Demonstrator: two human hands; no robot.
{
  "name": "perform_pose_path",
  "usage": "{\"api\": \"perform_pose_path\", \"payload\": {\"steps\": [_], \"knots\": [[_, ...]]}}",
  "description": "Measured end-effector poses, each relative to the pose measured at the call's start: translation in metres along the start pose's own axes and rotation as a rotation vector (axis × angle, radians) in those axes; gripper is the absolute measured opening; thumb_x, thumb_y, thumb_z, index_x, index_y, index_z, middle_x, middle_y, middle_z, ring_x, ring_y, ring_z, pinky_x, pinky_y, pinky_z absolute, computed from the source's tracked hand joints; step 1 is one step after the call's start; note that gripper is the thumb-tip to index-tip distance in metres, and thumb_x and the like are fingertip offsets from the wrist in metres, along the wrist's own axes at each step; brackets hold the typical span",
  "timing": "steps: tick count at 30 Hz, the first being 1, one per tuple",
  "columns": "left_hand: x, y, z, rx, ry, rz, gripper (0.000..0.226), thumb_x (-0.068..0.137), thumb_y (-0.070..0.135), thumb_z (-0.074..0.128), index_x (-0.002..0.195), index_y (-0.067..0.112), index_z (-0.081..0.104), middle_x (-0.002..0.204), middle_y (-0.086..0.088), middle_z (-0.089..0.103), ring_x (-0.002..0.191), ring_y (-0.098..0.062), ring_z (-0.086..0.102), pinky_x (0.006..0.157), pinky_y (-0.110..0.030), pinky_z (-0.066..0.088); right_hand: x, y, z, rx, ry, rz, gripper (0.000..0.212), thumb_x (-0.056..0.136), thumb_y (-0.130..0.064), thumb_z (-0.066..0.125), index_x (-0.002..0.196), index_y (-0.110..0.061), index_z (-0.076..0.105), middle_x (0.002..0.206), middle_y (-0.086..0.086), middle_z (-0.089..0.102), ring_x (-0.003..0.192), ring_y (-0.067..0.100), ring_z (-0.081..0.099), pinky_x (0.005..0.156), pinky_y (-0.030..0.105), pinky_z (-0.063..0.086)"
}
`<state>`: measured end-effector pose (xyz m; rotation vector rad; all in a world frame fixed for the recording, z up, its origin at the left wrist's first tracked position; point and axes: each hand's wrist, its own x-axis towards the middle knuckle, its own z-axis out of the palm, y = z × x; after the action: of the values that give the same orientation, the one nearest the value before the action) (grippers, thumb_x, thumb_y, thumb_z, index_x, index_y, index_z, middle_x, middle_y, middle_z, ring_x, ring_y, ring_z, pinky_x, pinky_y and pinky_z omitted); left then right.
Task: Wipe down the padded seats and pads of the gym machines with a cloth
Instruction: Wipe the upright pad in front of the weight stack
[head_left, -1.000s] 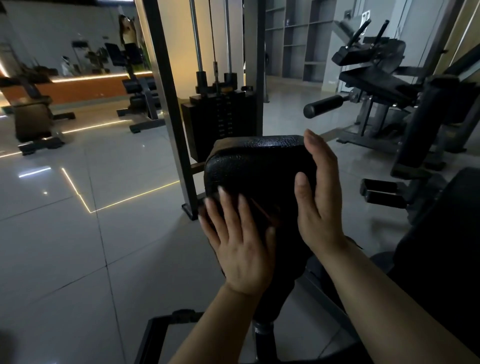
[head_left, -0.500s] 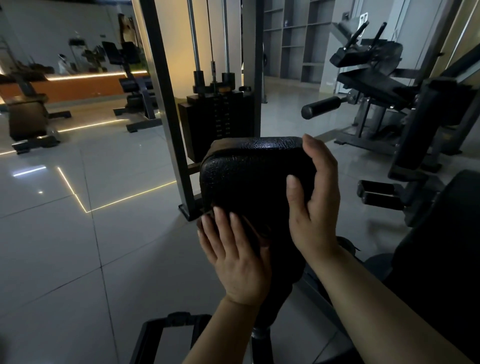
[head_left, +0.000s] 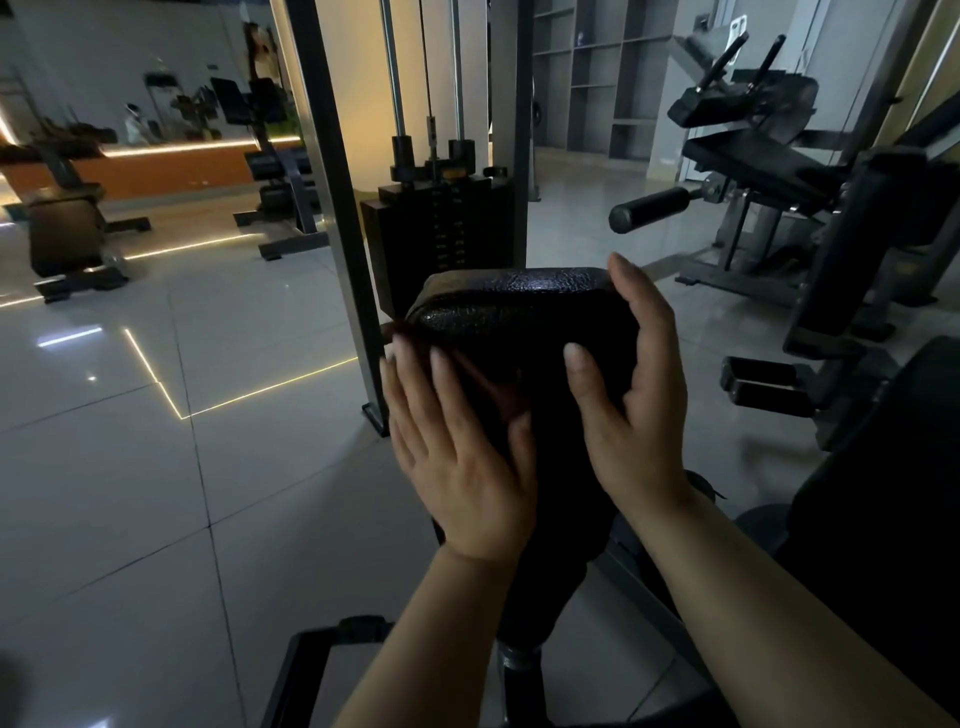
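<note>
Big picture first: grey tiled floor all around, a weight stack standing straight ahead inside its steel frame, and another machine off to the right. Centre stage is the black pad, upright on its post, top edge catching the light.

Both hands are on it. The right hand cups the pad's right edge, fingers straight up along the side, thumb laid across the front face, steadying rather than squeezing. The left hand lies flat on the lower left of the pad, fingers extended. Under that palm sits something dark that may be the cloth; it blends into the pad and I cannot say for sure.

The risk from here, as I judge it: with flat fingers and no real grasp, a dark cloth could slide out from under the palm mid-stroke and drop to the floor. Dim light could also leave patches unwiped, especially along the top edge and the far side.
</note>
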<state>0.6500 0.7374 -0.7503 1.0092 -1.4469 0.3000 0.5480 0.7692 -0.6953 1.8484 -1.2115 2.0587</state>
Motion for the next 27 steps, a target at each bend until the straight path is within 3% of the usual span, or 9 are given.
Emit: {"api": "perform_pose_path", "payload": {"steps": [3, 5, 9, 13, 15, 17, 21, 24, 27], "knots": [[-0.05, -0.015, -0.001, -0.006, -0.105, -0.039, 0.067, 0.098, 0.049, 0.025, 0.151, 0.012, 0.006, 0.158, -0.014, 0.006, 0.144, -0.038, 0.011, 0.115, -0.049, 0.018, 0.0, 0.0, 0.001, -0.014, 0.013, -0.022, 0.046, 0.093, -0.014, 0.053, 0.135, -0.003, 0.036, 0.141, 0.016, 0.043, 0.136, 0.032, 0.038, 0.113, 0.038, 0.032], [-0.048, -0.013, -0.004, -0.048, -0.119, -0.056, 0.067, 0.098, 0.045, 0.027, 0.151, 0.008, 0.007, 0.157, -0.018, 0.007, 0.143, -0.04, 0.012, 0.112, -0.056, 0.022, 0.0, 0.002, 0.002, -0.017, 0.022, -0.026, 0.046, 0.093, -0.014, 0.053, 0.134, -0.002, 0.036, 0.14, 0.017, 0.044, 0.135, 0.033, 0.039, 0.113, 0.038, 0.033], [0.038, 0.013, -0.013, -0.132, -0.028, -0.028, 0.059, 0.093, 0.032, 0.04, 0.139, -0.006, 0.036, 0.148, -0.025, 0.031, 0.138, -0.039, 0.03, 0.105, -0.053, 0.035, -0.001, 0.004, 0.003, -0.02, 0.024, -0.031, 0.047, 0.094, -0.015, 0.053, 0.135, 0.0, 0.037, 0.14, 0.019, 0.044, 0.135, 0.033, 0.039, 0.111, 0.039, 0.035], [0.1, 0.028, -0.021, -0.114, -0.118, -0.106, 0.051, 0.091, 0.049, 0.036, 0.113, 0.012, 0.063, 0.121, -0.003, 0.062, 0.113, -0.023, 0.054, 0.082, -0.042, 0.051, -0.001, 0.004, 0.002, -0.016, 0.015, -0.019, 0.046, 0.094, -0.017, 0.053, 0.135, -0.006, 0.034, 0.141, 0.015, 0.042, 0.135, 0.031, 0.038, 0.11, 0.039, 0.036], [0.09, 0.022, -0.02, -0.155, -0.073, -0.069, 0.055, 0.092, 0.052, 0.039, 0.122, 0.009, 0.058, 0.128, -0.006, 0.057, 0.118, -0.024, 0.052, 0.087, -0.041, 0.05, 0.0, 0.002, 0.003, -0.021, 0.033, -0.034, 0.046, 0.094, -0.019, 0.053, 0.134, -0.005, 0.035, 0.14, 0.014, 0.042, 0.135, 0.031, 0.039, 0.11, 0.04, 0.036], [0.06, 0.009, -0.014, -0.199, -0.02, -0.064, 0.065, 0.093, 0.05, 0.041, 0.139, 0.004, 0.04, 0.142, -0.014, 0.044, 0.131, -0.027, 0.043, 0.097, -0.042, 0.046, -0.001, 0.001, 0.003, -0.03, 0.038, -0.037, 0.048, 0.092, -0.019, 0.056, 0.134, -0.003, 0.038, 0.139, 0.016, 0.043, 0.135, 0.032, 0.039, 0.11, 0.039, 0.036], [-0.013, -0.011, -0.01, -0.294, -0.053, -0.28, 0.075, 0.092, 0.059, 0.036, 0.147, 0.012, 0.017, 0.149, -0.016, 0.033, 0.134, -0.028, 0.04, 0.092, -0.047, 0.049, -0.003, -0.002, 0.002, -0.064, 0.061, -0.037, 0.051, 0.089, -0.014, 0.061, 0.132, -0.001, 0.037, 0.137, 0.019, 0.046, 0.134, 0.032, 0.04, 0.111, 0.039, 0.035], [-0.025, -0.017, -0.01, -0.359, -0.098, -0.319, 0.072, 0.092, 0.061, 0.033, 0.145, 0.014, 0.018, 0.146, -0.008, 0.036, 0.13, -0.013, 0.039, 0.091, -0.019, 0.04, -0.005, -0.004, 0.003, -0.079, 0.081, -0.043, 0.051, 0.09, -0.015, 0.061, 0.134, -0.003, 0.039, 0.138, 0.017, 0.045, 0.134, 0.034, 0.04, 0.108, 0.049, 0.037], [0.015, -0.009, -0.013, -0.42, -0.084, -0.319, 0.062, 0.09, 0.049, 0.038, 0.142, 0.016, 0.029, 0.139, -0.005, 0.045, 0.121, -0.001, 0.041, 0.09, -0.003, 0.03, -0.006, -0.003, 0.002, -0.097, 0.095, -0.055, 0.051, 0.091, -0.019, 0.06, 0.134, -0.003, 0.037, 0.139, 0.014, 0.045, 0.133, 0.035, 0.04, 0.107, 0.053, 0.037]]}}
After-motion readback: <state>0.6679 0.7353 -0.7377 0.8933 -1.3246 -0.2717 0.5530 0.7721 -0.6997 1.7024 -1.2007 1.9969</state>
